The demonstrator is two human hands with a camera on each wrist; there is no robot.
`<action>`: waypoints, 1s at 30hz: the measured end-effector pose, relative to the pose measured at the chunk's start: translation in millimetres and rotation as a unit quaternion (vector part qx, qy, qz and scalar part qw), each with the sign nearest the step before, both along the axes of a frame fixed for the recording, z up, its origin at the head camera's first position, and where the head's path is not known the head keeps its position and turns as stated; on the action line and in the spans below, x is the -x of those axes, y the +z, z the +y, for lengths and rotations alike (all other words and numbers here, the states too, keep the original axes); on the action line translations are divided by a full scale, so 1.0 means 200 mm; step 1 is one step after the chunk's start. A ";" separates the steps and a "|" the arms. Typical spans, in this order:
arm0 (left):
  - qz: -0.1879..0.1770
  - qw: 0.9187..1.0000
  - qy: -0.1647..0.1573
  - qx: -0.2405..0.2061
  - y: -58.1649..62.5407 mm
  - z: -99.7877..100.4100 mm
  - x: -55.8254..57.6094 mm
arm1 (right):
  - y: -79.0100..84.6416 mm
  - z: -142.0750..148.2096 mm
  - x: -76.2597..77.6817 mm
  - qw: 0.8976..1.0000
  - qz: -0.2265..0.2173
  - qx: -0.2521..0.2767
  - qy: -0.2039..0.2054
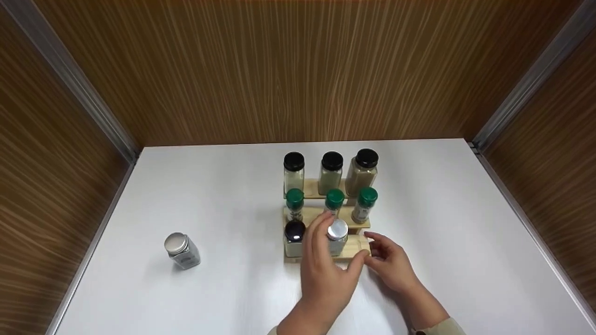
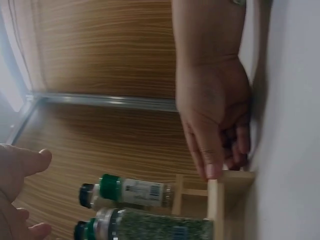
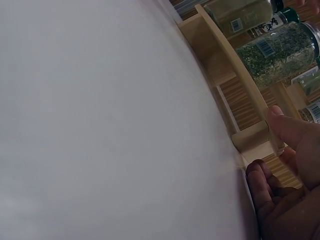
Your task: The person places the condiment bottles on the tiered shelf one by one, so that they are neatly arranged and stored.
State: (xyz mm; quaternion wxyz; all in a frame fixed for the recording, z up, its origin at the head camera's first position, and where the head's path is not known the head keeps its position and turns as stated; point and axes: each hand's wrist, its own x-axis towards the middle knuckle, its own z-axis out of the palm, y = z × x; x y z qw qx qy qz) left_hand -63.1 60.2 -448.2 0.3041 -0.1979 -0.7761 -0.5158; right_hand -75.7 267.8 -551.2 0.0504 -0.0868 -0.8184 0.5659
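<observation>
A three-tier wooden spice rack [image 1: 356,246] stands on the white table with jars on every step. My right hand [image 1: 393,265] holds the right end of its lowest step; in the right wrist view the thumb [image 3: 287,127] lies on the front rail. Over the lowest step is my left hand [image 1: 326,274], thumb and fingers spread apart, partly hiding a silver-capped jar [image 1: 337,230]. That jar of green dried herbs [image 3: 277,52] sits in the rack. Beside it is a dark-capped jar [image 1: 294,237]. In the left wrist view the left hand [image 2: 17,185] is apart from the jars.
Another silver-capped jar [image 1: 183,251] stands alone on the table at the left. Green-capped jars [image 1: 367,204] fill the middle step, and black-capped jars [image 1: 362,172] the top one. Wood-grain panels [image 1: 298,70] enclose the table at the back and sides.
</observation>
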 end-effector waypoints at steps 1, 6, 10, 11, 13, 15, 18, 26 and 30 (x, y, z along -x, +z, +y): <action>0.009 1.000 -0.002 -0.013 0.03 -0.03 -0.01 | 0.00 0.00 0.00 1.000 -0.003 -0.001 0.001; 0.052 0.995 -0.019 -0.081 0.13 -0.19 -0.01 | 0.00 0.00 0.01 1.000 -0.012 -0.001 0.007; 0.078 0.992 0.001 -0.100 0.14 -0.33 0.03 | 0.00 0.00 0.02 1.000 -0.014 -0.002 0.015; 0.074 0.992 0.017 -0.098 0.14 -0.36 0.03 | 0.00 0.00 0.02 1.000 -0.015 -0.003 0.017; 0.065 0.993 0.052 -0.088 0.11 -0.43 0.05 | 0.00 0.01 0.01 1.000 -0.017 -0.005 0.018; 0.045 0.992 0.087 -0.077 0.08 -0.51 0.07 | 0.00 0.02 0.01 1.000 -0.017 -0.003 0.017; 0.003 0.988 0.142 -0.057 0.02 -0.61 0.10 | 0.00 0.02 0.01 1.000 -0.015 0.000 0.013; -0.068 0.966 0.249 -0.026 -0.14 -0.84 0.20 | 0.00 0.02 0.01 1.000 -0.024 -0.003 0.012; -0.096 0.955 0.278 -0.030 -0.22 -0.95 0.24 | 0.01 0.01 0.02 1.000 -0.025 0.003 0.012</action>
